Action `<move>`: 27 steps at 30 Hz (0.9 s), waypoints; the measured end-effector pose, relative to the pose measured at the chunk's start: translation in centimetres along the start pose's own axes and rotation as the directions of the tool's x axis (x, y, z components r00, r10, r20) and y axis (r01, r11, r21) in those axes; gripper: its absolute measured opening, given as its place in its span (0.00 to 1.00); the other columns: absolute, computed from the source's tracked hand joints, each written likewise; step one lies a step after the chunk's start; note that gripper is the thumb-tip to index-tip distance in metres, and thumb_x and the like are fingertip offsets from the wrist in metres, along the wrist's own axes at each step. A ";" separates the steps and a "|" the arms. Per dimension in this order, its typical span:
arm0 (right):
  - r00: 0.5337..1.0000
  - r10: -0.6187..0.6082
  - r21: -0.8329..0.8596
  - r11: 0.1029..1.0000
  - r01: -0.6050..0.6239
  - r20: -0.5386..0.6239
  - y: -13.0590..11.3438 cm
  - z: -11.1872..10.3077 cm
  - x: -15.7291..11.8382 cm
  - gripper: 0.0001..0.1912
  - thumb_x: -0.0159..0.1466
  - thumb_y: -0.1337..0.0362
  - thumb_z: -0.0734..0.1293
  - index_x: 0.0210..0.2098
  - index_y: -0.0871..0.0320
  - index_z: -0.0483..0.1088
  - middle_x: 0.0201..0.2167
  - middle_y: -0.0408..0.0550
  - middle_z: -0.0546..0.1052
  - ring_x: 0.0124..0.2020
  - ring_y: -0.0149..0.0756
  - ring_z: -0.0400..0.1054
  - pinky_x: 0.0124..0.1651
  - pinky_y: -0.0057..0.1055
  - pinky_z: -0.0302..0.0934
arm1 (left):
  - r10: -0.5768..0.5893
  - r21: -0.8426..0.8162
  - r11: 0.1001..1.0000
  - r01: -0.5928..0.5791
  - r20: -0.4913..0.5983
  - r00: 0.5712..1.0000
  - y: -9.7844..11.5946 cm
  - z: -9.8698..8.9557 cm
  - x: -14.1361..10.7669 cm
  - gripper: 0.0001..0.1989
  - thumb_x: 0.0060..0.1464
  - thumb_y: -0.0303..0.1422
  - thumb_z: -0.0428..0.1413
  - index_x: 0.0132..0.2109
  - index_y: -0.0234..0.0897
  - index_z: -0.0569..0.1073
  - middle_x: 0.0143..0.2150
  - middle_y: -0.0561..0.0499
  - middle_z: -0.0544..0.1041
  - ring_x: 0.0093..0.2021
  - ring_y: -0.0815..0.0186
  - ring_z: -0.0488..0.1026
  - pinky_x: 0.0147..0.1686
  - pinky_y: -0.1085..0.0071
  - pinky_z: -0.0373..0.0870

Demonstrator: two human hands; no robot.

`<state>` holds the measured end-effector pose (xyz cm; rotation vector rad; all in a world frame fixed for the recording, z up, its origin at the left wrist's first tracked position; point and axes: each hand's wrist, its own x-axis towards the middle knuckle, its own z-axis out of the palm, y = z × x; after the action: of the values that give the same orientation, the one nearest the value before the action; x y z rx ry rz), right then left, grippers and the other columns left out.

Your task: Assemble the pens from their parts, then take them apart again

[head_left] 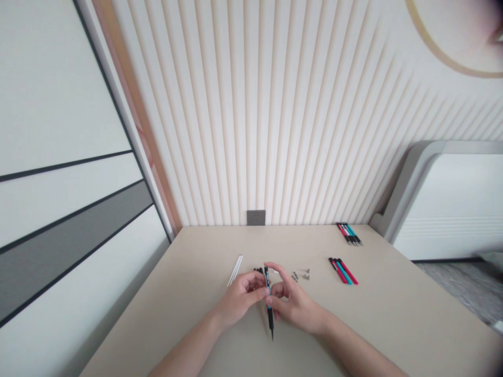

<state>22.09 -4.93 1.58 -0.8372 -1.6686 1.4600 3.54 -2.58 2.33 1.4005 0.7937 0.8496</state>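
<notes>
While the left hand (pixel 239 299) and right hand (pixel 295 305) grasp a black-and-teal pen (pixel 269 312), loose white rods (pixel 234 270) lie left of it, complete-looking pens (pixel 343 271) right.

A beige tabletop (pixel 396 319) stood against the wall, its surface plain and matte. Near the far edge lay a tight bundle of pens (pixel 349 233), black-bodied with red and teal accents, their tips toward the near side. Closer in, to the right, lay a second group of pens (pixel 343 271), red, teal and black, loosely fanned. Just left of that group sat a small cluster of grey metal parts (pixel 302 275), too small to identify. Toward the left, two thin white rods (pixel 234 270) lay side by side, slanted. Just right of them, a few black pen parts (pixel 258 270) lay partly hidden from view.
</notes>
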 end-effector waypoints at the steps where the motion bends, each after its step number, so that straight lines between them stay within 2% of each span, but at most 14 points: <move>1: 1.000 0.001 0.000 1.000 -0.001 0.003 0.0 0.0 0.0 0.35 0.65 0.55 0.65 0.65 0.51 0.45 0.25 0.36 0.68 0.22 0.27 0.63 0.28 0.26 0.59 | -0.001 0.001 1.000 0.001 0.004 1.000 0.0 0.0 0.0 0.11 0.51 0.36 0.62 0.38 0.34 0.74 0.31 0.52 0.73 0.33 0.67 0.69 0.36 0.72 0.63; 4: 1.000 0.000 -0.006 1.000 -0.001 -0.023 0.1 0.0 -0.1 0.37 0.65 0.55 0.65 0.66 0.51 0.42 0.25 0.35 0.67 0.22 0.27 0.63 0.28 0.26 0.59 | 0.001 0.007 1.000 -0.001 -0.010 1.000 0.1 0.1 0.0 0.11 0.51 0.37 0.62 0.38 0.34 0.74 0.32 0.52 0.74 0.34 0.67 0.69 0.36 0.72 0.63; 15: 0.999 0.007 -0.070 0.998 -0.010 -0.048 0.0 0.3 -0.2 0.35 0.65 0.52 0.64 0.65 0.50 0.45 0.24 0.36 0.67 0.22 0.28 0.63 0.26 0.25 0.59 | 0.005 0.006 1.000 -0.005 -0.009 1.000 0.0 0.0 -0.1 0.11 0.51 0.37 0.62 0.37 0.34 0.74 0.30 0.53 0.72 0.32 0.68 0.67 0.34 0.72 0.62; 20: 0.991 -0.026 -0.099 0.995 0.013 -0.130 0.6 0.6 -0.1 0.37 0.65 0.52 0.64 0.67 0.51 0.42 0.23 0.36 0.67 0.21 0.27 0.61 0.25 0.25 0.57 | 0.010 -0.018 1.000 -0.011 -0.039 0.999 0.1 0.2 -0.1 0.10 0.52 0.35 0.62 0.39 0.34 0.75 0.31 0.53 0.72 0.32 0.68 0.66 0.34 0.73 0.61; 24: 0.993 -0.058 -0.150 0.988 0.043 -0.100 0.6 0.5 -0.1 0.33 0.66 0.53 0.63 0.65 0.52 0.47 0.23 0.36 0.66 0.23 0.28 0.60 0.26 0.24 0.54 | 0.023 -0.025 0.999 -0.023 -0.014 1.000 0.2 0.2 -0.1 0.09 0.51 0.35 0.62 0.37 0.34 0.74 0.30 0.54 0.71 0.31 0.69 0.66 0.34 0.73 0.61; 27: 0.994 -0.055 -0.179 0.983 0.036 -0.100 0.4 0.3 0.0 0.34 0.66 0.54 0.63 0.66 0.53 0.45 0.23 0.36 0.67 0.23 0.28 0.60 0.27 0.25 0.55 | 0.019 -0.002 1.000 -0.019 -0.017 1.000 0.2 0.2 -0.1 0.08 0.53 0.35 0.61 0.37 0.34 0.75 0.29 0.54 0.71 0.31 0.69 0.65 0.34 0.73 0.61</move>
<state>21.83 -5.04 1.12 -0.9489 -1.7450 1.2287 3.62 -2.77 2.55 1.4024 0.7931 0.8783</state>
